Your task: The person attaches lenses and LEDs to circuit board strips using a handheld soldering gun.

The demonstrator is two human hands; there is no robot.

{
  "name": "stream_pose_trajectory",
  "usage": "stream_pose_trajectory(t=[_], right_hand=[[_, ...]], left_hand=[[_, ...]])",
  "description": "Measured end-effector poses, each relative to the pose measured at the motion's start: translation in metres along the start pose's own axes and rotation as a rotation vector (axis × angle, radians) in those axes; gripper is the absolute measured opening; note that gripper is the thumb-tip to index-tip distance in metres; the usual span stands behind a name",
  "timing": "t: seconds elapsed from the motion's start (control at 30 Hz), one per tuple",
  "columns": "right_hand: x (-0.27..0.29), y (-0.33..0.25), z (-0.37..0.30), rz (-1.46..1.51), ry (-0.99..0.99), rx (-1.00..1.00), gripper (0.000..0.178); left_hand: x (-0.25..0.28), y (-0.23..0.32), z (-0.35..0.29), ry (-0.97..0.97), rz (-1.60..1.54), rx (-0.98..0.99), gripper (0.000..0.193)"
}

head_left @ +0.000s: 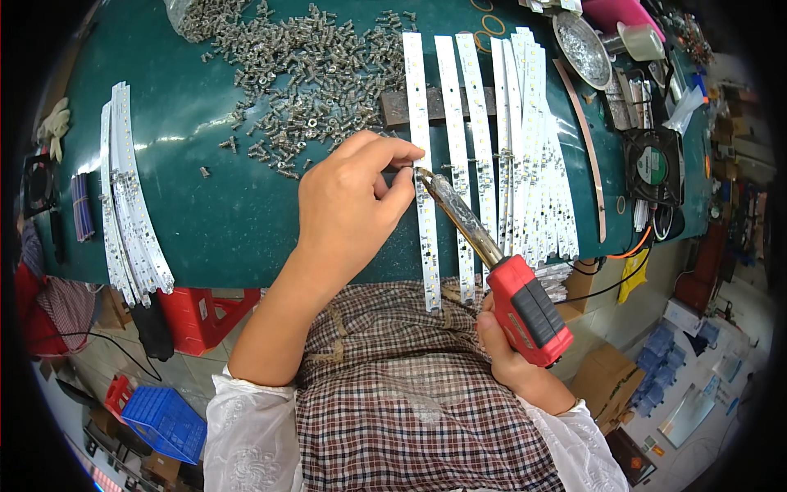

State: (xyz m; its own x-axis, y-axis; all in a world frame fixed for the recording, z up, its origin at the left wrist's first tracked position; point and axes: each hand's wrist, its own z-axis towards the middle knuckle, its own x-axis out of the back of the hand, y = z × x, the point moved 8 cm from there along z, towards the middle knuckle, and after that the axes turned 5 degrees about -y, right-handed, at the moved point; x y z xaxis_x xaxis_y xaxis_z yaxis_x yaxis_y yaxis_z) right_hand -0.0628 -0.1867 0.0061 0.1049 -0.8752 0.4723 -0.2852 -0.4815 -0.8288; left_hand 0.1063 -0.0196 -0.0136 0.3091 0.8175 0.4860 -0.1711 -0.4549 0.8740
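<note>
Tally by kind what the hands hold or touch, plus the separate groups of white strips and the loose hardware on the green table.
Red electric screwdriver, in the right hand: 1
White LED strip touched by the left hand: 1
Groups of white strips: 2, a left stack and a right spread
Pile of small metal screws: 1
Total: 5

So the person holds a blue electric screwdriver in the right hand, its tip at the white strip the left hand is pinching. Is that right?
Not quite: the electric screwdriver in the right hand is red and black, not blue, as the head view shows. Its tip does meet the white strip where the left hand pinches.
</note>
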Motion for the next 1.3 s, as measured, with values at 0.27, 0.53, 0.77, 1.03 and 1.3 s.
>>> stream_pose_trajectory(t=[0.27,0.53,0.77,1.03,1.3], right_hand=[[-0.001,-0.004,0.004,0.035,0.012,0.037,0.023],[0.006,0.003,-0.005,0.027,0.021,-0.004,0.019],[0.059,-0.005,-0.010,0.158,0.402,0.135,0.011],[0.147,-0.005,0.050,-0.845,0.839,0.373,0.047],[0.162,0.047,0.100,-0.922,0.759,0.189,0.052]], left_hand=[[-0.001,0.000,0.000,0.004,0.024,-0.017,0.022],[0.000,0.001,0.000,0.007,0.020,0.000,0.020],[-0.001,0.001,0.000,0.002,-0.022,0.007,0.019],[0.000,-0.001,-0.002,0.014,-0.034,0.039,0.018],[-0.002,0.004,-0.003,-0.080,-0.024,0.036,0.029]])
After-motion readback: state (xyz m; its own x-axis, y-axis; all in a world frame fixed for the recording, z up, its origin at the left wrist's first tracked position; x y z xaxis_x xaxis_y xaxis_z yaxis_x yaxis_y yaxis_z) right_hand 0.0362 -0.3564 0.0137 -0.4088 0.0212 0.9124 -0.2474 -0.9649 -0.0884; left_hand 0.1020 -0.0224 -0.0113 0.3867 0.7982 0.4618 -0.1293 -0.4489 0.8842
